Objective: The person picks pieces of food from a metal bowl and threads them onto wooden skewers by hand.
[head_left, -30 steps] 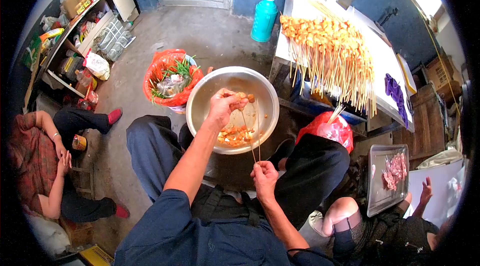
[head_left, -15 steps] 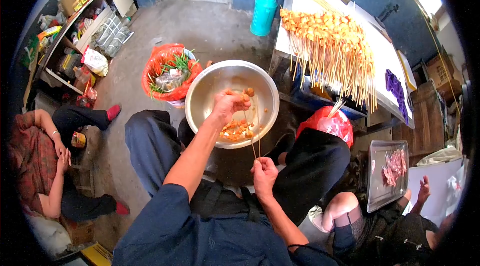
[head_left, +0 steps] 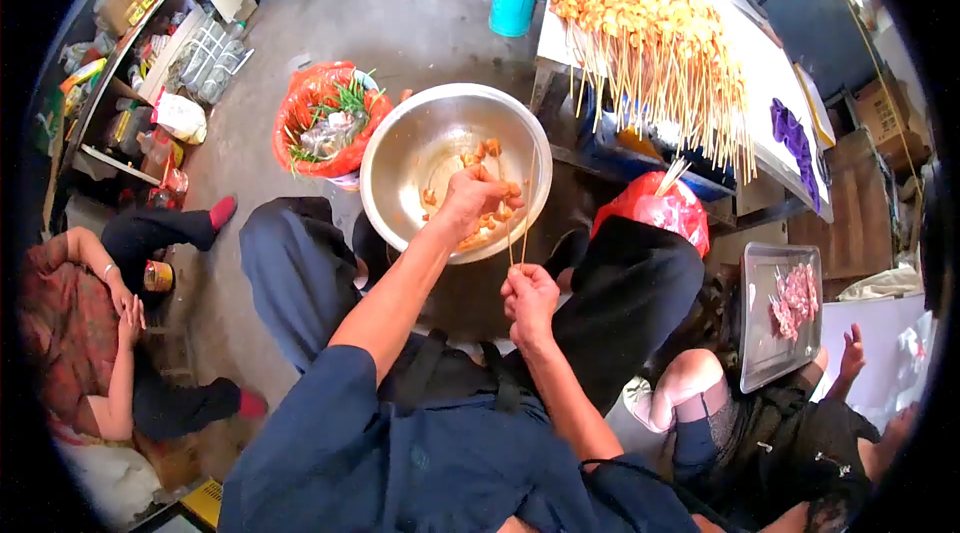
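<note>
A wide metal bowl (head_left: 408, 141) stands between my knees, with orange-coated food pieces (head_left: 487, 147) lying in it. My left hand (head_left: 472, 203) is over the bowl, its fingers pinched round an orange-coated piece (head_left: 513, 196) at the upper part of a thin skewer. Just outside the bowl's near rim, my right hand (head_left: 531, 295) grips the lower ends of two thin wooden skewers (head_left: 528, 213). One of these reaches up past the left fingers, and its upper length looks bare. Whether the pinched piece is pierced, I cannot tell.
Many filled skewers (head_left: 650, 18) lie on the white table (head_left: 775, 93) at right, their sticks overhanging. A red bag (head_left: 650, 218) with sticks is by my right knee. A red-lined bucket (head_left: 300, 113) stands left. One person sits each side; a meat tray (head_left: 760, 338) is at right.
My left hand has shifted right and lower relative to the bowl, bringing its piece nearer the skewers. The right hand still grips the sticks. The whole view has tilted slightly.
</note>
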`<state>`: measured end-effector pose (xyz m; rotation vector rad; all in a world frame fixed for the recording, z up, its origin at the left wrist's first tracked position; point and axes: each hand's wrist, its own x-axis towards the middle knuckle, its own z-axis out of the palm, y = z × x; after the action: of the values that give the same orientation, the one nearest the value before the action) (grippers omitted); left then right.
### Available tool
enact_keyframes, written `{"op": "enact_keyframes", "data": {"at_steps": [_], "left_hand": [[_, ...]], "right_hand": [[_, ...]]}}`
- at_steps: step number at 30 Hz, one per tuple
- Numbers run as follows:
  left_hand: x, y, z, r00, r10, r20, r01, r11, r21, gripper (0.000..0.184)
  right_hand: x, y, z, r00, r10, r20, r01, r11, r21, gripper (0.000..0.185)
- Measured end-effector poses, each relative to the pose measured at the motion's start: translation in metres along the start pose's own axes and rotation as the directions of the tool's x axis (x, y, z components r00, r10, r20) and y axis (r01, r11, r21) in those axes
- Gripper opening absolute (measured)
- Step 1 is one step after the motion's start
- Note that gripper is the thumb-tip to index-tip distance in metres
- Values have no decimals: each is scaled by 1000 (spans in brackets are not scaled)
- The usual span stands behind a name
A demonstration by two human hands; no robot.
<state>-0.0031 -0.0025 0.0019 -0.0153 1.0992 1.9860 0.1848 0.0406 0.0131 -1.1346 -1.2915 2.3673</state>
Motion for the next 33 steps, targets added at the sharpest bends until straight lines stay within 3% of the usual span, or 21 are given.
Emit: {"op": "enact_keyframes", "data": {"at_steps": [4,7,9,11,12,14,15,17,18,20,21,23,27,29,33], "left_hand": [[-5,-5,7,999,18,-33,-16,999,51,13],[3,0,-6,997,31,71,-32,999,20,14],[15,11,-27,998,33,62,-40,992,119,16],[42,8,-66,926,330,-183,-196,834,516,22],[53,10,-76,926,332,-181,-197,832,518,22],[69,13,-90,832,491,-258,-36,512,858,21],[72,14,-90,834,489,-257,-35,511,859,21],[81,13,-89,827,552,-108,-45,256,966,23],[86,11,-87,831,547,-105,-48,258,965,23],[92,9,-86,826,561,62,-124,73,990,21],[94,11,-86,828,557,61,-124,76,989,21],[96,17,-85,857,466,218,-182,-123,976,20],[96,21,-87,897,392,206,-184,-94,979,18],[97,17,-92,895,348,280,-242,-150,959,18],[90,21,-91,927,306,218,-203,-82,976,17]], "right_hand": [[4,0,5,1000,-9,-11,9,999,37,10],[8,-4,3,999,-30,-35,32,999,36,10],[8,-8,1,998,-44,-34,45,998,37,10],[5,-9,-1,999,-49,-23,50,999,12,11],[5,-6,-3,999,-50,-10,50,999,10,11],[3,-4,-3,998,-59,-6,59,998,-1,11],[2,-2,-3,998,-67,-5,67,998,-15,12],[1,0,-5,997,-71,-4,71,997,-16,11],[0,-1,-5,998,-67,-5,67,997,-24,11],[0,1,-6,998,-67,-11,67,997,-32,11],[0,1,-6,998,-65,-15,65,997,-34,11],[-1,-1,-6,998,-54,-24,53,998,-44,11],[0,0,-5,998,-59,-10,59,998,-27,11],[-1,-1,-5,999,-53,1,53,997,-50,12],[-1,0,-6,998,-55,-12,55,998,-42,12]]}}
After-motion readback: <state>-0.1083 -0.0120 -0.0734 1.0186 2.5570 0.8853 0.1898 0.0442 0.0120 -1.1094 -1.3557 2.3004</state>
